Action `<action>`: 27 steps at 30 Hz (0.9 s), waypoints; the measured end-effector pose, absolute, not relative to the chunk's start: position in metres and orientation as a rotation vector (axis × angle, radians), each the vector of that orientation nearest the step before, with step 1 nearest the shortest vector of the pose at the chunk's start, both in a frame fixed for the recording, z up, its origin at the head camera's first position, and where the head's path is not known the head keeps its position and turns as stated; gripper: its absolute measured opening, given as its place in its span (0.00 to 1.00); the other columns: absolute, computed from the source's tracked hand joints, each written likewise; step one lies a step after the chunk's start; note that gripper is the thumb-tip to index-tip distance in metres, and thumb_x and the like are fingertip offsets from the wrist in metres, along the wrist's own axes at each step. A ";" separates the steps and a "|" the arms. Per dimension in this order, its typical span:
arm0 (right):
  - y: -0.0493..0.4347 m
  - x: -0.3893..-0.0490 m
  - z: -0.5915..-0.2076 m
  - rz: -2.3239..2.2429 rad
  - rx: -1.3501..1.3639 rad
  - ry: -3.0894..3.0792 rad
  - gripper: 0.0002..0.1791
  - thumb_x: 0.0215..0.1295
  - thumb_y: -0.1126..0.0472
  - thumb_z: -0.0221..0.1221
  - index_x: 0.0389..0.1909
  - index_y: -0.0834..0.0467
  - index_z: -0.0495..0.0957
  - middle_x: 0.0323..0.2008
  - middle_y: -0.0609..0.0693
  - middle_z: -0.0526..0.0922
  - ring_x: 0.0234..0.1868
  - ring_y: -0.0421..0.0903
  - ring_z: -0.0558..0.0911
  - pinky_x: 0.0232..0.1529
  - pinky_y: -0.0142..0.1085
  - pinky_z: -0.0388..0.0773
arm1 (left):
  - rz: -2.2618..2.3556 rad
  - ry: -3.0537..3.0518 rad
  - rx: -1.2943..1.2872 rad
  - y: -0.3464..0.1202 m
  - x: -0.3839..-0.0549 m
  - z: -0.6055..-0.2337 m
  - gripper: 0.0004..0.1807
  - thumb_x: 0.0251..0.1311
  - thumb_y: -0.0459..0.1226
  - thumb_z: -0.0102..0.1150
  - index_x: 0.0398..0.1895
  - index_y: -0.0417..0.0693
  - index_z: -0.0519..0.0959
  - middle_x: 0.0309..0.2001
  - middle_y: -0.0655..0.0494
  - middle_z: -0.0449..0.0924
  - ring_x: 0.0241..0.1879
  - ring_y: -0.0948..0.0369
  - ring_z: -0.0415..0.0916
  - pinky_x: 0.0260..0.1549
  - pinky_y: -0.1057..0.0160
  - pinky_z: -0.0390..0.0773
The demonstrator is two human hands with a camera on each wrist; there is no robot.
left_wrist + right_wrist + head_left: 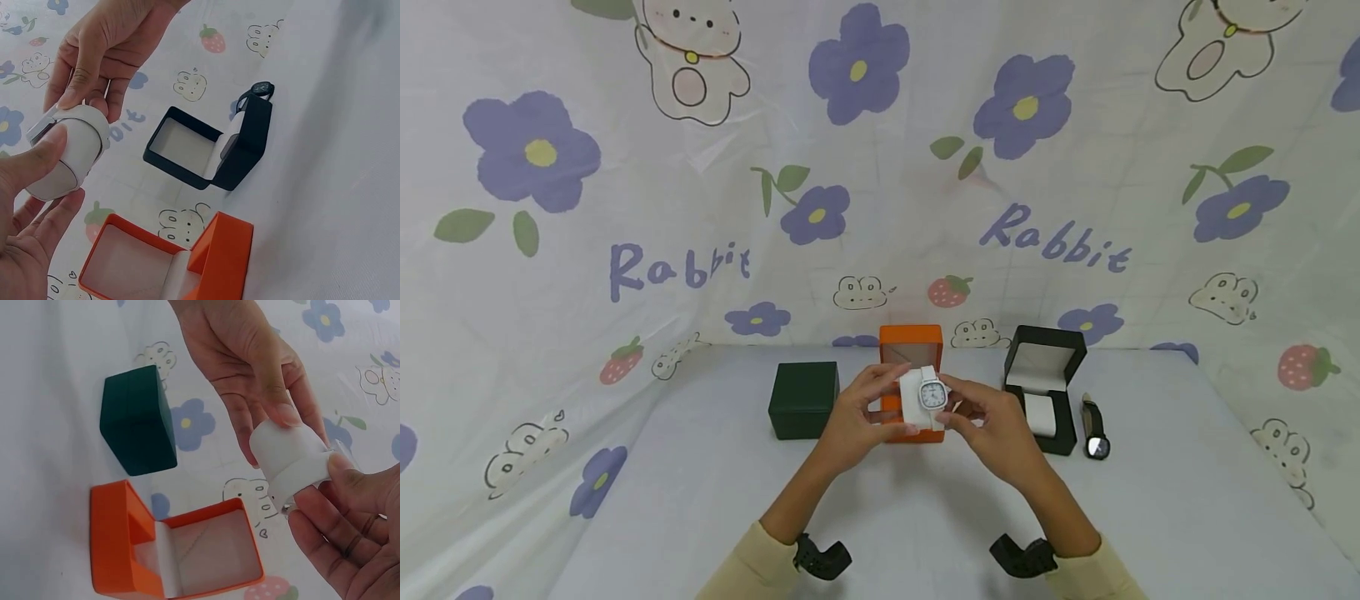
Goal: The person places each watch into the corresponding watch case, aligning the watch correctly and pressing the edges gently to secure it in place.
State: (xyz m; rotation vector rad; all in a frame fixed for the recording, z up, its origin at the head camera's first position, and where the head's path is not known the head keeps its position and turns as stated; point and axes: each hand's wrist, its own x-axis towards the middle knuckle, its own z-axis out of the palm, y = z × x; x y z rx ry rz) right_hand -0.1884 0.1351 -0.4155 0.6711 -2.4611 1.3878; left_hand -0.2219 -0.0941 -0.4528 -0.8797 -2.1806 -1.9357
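Both hands hold a white wristwatch and a white watch pillow up in front of the open orange watch box (pixel 911 337). My left hand (pixel 854 421) grips the pillow (pixel 910 402) at its left end, thumb on one side and fingers on the other. The watch (pixel 933 395) has a square-looking face and a white strap, which wraps around the pillow in the right wrist view. My right hand (pixel 997 423) pinches the watch at its strap (pixel 300 480), thumb and fingers on opposite sides. In the left wrist view, the thumbs partly cover the watch.
A closed dark green box (pixel 804 402) stands left of the orange one. To the right is an open black watch box (pixel 1063 427) with a white pillow (pixel 1040 416) inside. Beside it lies a dark-strapped watch (pixel 1096 433). A patterned cloth (pixel 910 183) hangs behind the white table (pixel 910 542).
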 end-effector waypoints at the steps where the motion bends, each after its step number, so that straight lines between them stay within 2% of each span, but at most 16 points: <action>1: 0.135 -0.188 -0.415 1.389 0.675 -2.458 0.29 0.61 0.66 0.70 0.65 0.60 0.78 0.35 0.47 0.85 0.35 0.43 0.83 0.41 0.36 0.86 | -1.929 -2.181 -0.888 -0.094 -0.222 -0.453 0.42 0.52 0.32 0.77 0.72 0.62 0.73 0.64 0.55 0.70 0.62 0.48 0.76 0.49 0.42 0.83; 6: 0.138 -0.187 -0.415 1.360 0.719 -2.425 0.31 0.58 0.65 0.73 0.64 0.58 0.79 0.42 0.48 0.86 0.40 0.44 0.87 0.45 0.39 0.87 | -1.888 -2.190 -0.929 -0.097 -0.222 -0.452 0.42 0.53 0.32 0.77 0.73 0.62 0.72 0.65 0.56 0.70 0.62 0.48 0.75 0.48 0.49 0.84; 9: 0.141 -0.188 -0.415 1.321 0.758 -2.412 0.39 0.54 0.64 0.76 0.68 0.56 0.75 0.53 0.51 0.84 0.50 0.48 0.86 0.51 0.44 0.85 | -1.910 -2.192 -0.941 -0.099 -0.222 -0.451 0.42 0.54 0.33 0.77 0.73 0.63 0.71 0.65 0.57 0.70 0.63 0.49 0.75 0.48 0.53 0.85; 12: 0.145 -0.190 -0.415 1.279 0.837 -2.445 0.49 0.50 0.62 0.78 0.75 0.50 0.67 0.66 0.50 0.76 0.62 0.51 0.79 0.57 0.47 0.81 | -1.947 -2.195 -0.959 -0.101 -0.222 -0.450 0.41 0.55 0.34 0.76 0.73 0.64 0.72 0.64 0.58 0.70 0.64 0.50 0.75 0.49 0.54 0.85; 14: 0.147 -0.191 -0.415 1.276 0.909 -2.477 0.54 0.48 0.61 0.79 0.77 0.48 0.63 0.72 0.49 0.69 0.67 0.51 0.75 0.60 0.47 0.80 | -1.967 -2.211 -0.974 -0.102 -0.223 -0.450 0.42 0.55 0.35 0.77 0.73 0.65 0.72 0.65 0.59 0.70 0.64 0.51 0.74 0.49 0.56 0.84; 17: 0.149 -0.191 -0.418 1.331 0.987 -2.505 0.56 0.48 0.64 0.79 0.78 0.47 0.61 0.74 0.47 0.66 0.68 0.50 0.73 0.61 0.47 0.79 | -1.985 -2.238 -0.996 -0.102 -0.222 -0.450 0.43 0.53 0.35 0.78 0.73 0.66 0.71 0.66 0.58 0.70 0.65 0.52 0.74 0.49 0.56 0.84; 21: 0.151 -0.190 -0.420 1.400 0.987 -2.499 0.54 0.48 0.66 0.78 0.77 0.49 0.63 0.73 0.47 0.68 0.64 0.49 0.76 0.59 0.49 0.80 | -2.017 -2.246 -1.034 -0.101 -0.220 -0.450 0.44 0.53 0.34 0.78 0.73 0.66 0.70 0.69 0.55 0.68 0.63 0.51 0.76 0.49 0.56 0.85; 27: 0.153 -0.189 -0.420 1.371 0.974 -2.458 0.51 0.48 0.62 0.79 0.75 0.51 0.66 0.70 0.49 0.72 0.61 0.50 0.79 0.56 0.46 0.82 | -2.054 -2.245 -1.071 -0.101 -0.218 -0.448 0.48 0.51 0.30 0.78 0.76 0.64 0.67 0.69 0.57 0.66 0.62 0.50 0.75 0.49 0.51 0.85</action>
